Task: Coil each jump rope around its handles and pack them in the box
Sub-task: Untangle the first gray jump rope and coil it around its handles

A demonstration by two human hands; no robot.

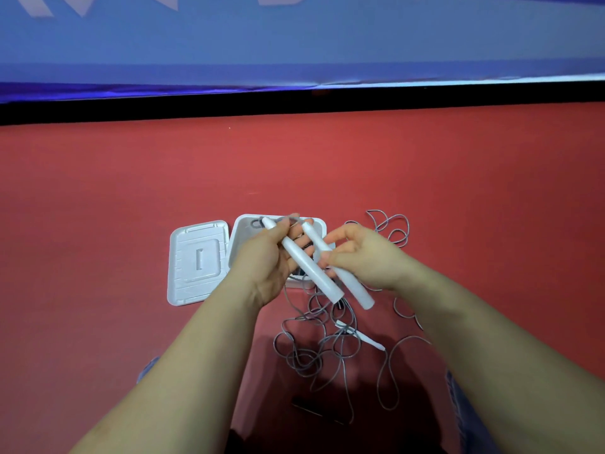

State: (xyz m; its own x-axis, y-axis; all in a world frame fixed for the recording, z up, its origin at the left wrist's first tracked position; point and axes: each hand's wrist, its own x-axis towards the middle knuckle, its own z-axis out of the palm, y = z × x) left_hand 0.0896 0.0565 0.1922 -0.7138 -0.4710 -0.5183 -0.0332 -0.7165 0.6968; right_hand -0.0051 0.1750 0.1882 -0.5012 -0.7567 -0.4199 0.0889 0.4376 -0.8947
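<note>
- Person's got both arms out over a red floor [131, 198], working just above a white box [319, 226] that's sitting open.
- Left hand [268, 257] has its grip wrapped round one white handle [302, 258], which slants from up near the box's far edge down toward the person.
- Right hand [363, 257] pinches the second white handle [347, 280] about mid-length, thumb and fingers curled on it. The two handles run nearly parallel, just beside each other.
- Grey rope [314, 358] hangs off the handles and sprawls in a loose tangle on the floor between the forearms, nothing coiled.
- More grey loops [393, 229] lie to the right of the box, behind the right hand.
- Another thin white handle [363, 337] lies in the tangle on the floor.
- Something dark sits inside the box, mostly hidden by the hands, can't tell what.
- The box's lid [196, 260] lies flat just left of the box, touching or nearly.
- Blue banner [294, 44] runs along the back.
</note>
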